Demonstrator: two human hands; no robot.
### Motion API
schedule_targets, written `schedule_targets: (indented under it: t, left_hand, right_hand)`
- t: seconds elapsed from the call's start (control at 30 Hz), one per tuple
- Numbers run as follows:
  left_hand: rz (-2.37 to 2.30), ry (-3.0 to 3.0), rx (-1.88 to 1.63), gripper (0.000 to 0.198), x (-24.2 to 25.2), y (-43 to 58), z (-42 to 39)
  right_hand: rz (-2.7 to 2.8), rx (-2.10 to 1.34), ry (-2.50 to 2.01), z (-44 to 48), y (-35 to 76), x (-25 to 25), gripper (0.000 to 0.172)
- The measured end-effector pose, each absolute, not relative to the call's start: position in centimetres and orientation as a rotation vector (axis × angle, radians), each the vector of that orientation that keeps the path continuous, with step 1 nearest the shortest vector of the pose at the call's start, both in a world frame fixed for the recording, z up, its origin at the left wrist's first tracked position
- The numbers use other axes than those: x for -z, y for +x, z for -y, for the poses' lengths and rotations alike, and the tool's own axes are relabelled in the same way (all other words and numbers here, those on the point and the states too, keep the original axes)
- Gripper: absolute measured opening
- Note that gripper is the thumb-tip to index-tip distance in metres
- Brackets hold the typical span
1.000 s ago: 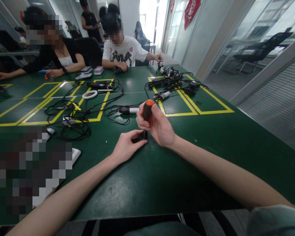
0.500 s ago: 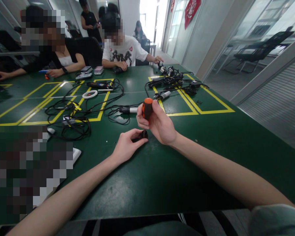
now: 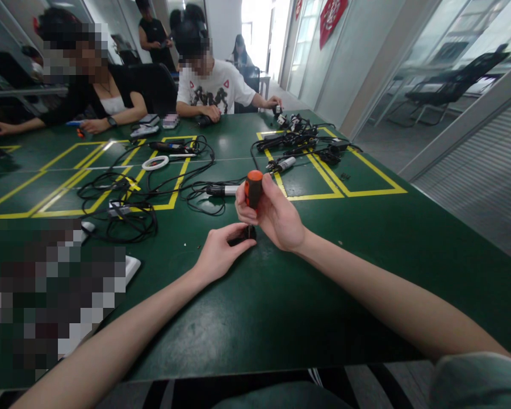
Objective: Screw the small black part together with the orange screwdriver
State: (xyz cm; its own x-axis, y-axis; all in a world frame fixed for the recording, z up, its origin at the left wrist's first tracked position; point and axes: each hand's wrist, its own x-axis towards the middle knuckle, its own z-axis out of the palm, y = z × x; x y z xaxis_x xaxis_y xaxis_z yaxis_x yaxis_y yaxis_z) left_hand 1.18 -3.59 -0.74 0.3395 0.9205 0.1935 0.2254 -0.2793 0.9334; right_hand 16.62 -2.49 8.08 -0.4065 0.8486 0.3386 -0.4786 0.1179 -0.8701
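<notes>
While the right hand (image 3: 279, 218) closes in a full grip around the orange-and-black plastic handle of a screwdriver (image 3: 254, 190), the tool stands nearly upright with its orange cap uppermost; its short shaft meets a small black part (image 3: 239, 241) lying on the dark green table top (image 3: 259, 318) directly in front of the person. The left hand (image 3: 218, 255) rests on the table just beside the right; its thumb and fingertips close narrowly on the small black part and pin it to the surface; both bare forearms reach in from the near edge.

Beyond the hands lies a silver-and-black cylindrical tool (image 3: 222, 191) with a cable attached; to its left a tangle of black cables (image 3: 123, 210) spreads across yellow tape lines (image 3: 315, 197) that mark rectangles on the table; a white plastic ring (image 3: 155, 163) lies farther back among them. A second cluster of black leads and small devices (image 3: 298, 142) occupies the far right rectangle. A white flat object (image 3: 131, 267) sits near the left forearm, partly hidden.

At the far side sit a person in a white printed T-shirt (image 3: 215, 91) and a person in a black top (image 3: 123, 96); their hands rest on the table, well apart from the screwdriver.
</notes>
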Motion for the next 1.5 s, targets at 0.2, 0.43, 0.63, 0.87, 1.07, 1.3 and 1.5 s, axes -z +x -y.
schedule_targets:
  t: [0.2, 0.43, 0.63, 0.87, 1.07, 1.3, 1.5]
  left_hand:
    - [-1.028, 1.751, -0.973, 0.033, 0.73, 1.1, 3.56]
    - [-1.046, 1.822, -0.944, 0.032, 0.65, 1.06, 3.54]
    - [-1.064, 1.901, -0.941, 0.031, 0.55, 1.02, 3.61]
    - [-1.097, 2.012, -0.883, 0.027, 0.29, 1.02, 3.59]
    - [-1.098, 2.062, -0.858, 0.026, 0.18, 0.95, 3.54]
    - [-1.102, 2.086, -0.836, 0.025, 0.18, 0.99, 3.57]
    - [-1.081, 2.093, -0.837, 0.024, 0.26, 1.02, 3.63]
  right_hand:
    - [1.254, -1.566, -0.351, 2.52, 16.78, -7.99, 0.056]
    - [1.272, -1.565, -0.36, 2.57, 16.86, -8.0, 0.054]
    - [1.25, -1.547, -0.306, 2.63, 16.8, -7.81, 0.051]
    - [1.266, -1.541, -0.366, 2.45, 16.72, -7.97, 0.059]
    - [1.261, -1.543, -0.391, 2.42, 16.71, -8.1, 0.06]
    - [1.259, -1.519, -0.364, 2.49, 16.72, -7.85, 0.055]
    - [1.278, -1.483, -0.36, 2.39, 16.63, -7.9, 0.056]
